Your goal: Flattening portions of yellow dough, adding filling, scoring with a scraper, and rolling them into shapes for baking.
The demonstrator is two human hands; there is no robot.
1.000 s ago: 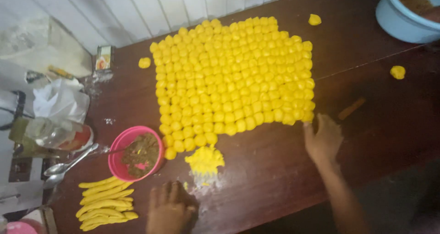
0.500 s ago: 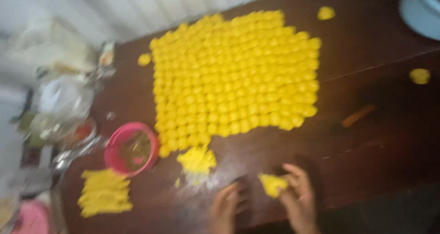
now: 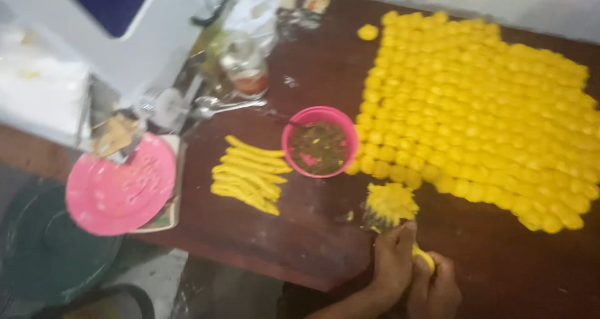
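My left hand (image 3: 392,259) and my right hand (image 3: 439,286) meet near the table's front edge, pressed together around a small piece of yellow dough (image 3: 423,258). Just beyond my left thumb lies a crumbly yellow dough heap (image 3: 389,202). A large field of several yellow dough balls (image 3: 481,106) covers the dark wooden table (image 3: 312,244) to the right. A pink bowl (image 3: 320,141) with dark brown filling stands left of the balls. Several yellow dough rolls (image 3: 249,175) lie left of the bowl.
A pink round lid (image 3: 122,184) rests at the table's left edge over a dark green bin (image 3: 44,250). Spoons (image 3: 219,106), a glass jar (image 3: 247,65) and plastic bags crowd the back left. One loose yellow ball (image 3: 367,32) sits at the back.
The view has swung left and closer. My hands, apart one second ago, have come together around a yellow dough piece near the front edge.
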